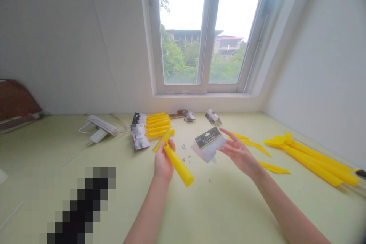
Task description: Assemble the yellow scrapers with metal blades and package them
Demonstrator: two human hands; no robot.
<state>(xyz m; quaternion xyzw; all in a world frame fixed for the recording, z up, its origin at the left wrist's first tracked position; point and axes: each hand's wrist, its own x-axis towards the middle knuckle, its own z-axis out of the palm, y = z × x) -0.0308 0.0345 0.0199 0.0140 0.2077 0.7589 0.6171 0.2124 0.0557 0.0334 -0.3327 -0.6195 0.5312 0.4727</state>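
Note:
My left hand (165, 161) is closed around a yellow tool (180, 164) with a thick round handle and a flat blade end. The handle slants down to the right, and the blade end is at the upper left. In my right hand (238, 154) is a folded black and grey packaging card (210, 143), gripped by its right edge, with some fingers stretched out. The card hangs above the table, to the right of the yellow tool. Several small metal nuts (184, 150) lie on the table between the two hands.
Packaged yellow handles (157, 124) lie behind my left hand, on the pale green table (114, 198). Another folded card (213, 117) stands near the window wall. Yellow flat pieces (274, 167) and long yellow tools (314, 158) are at the right. A white power strip (102, 125) is at the left.

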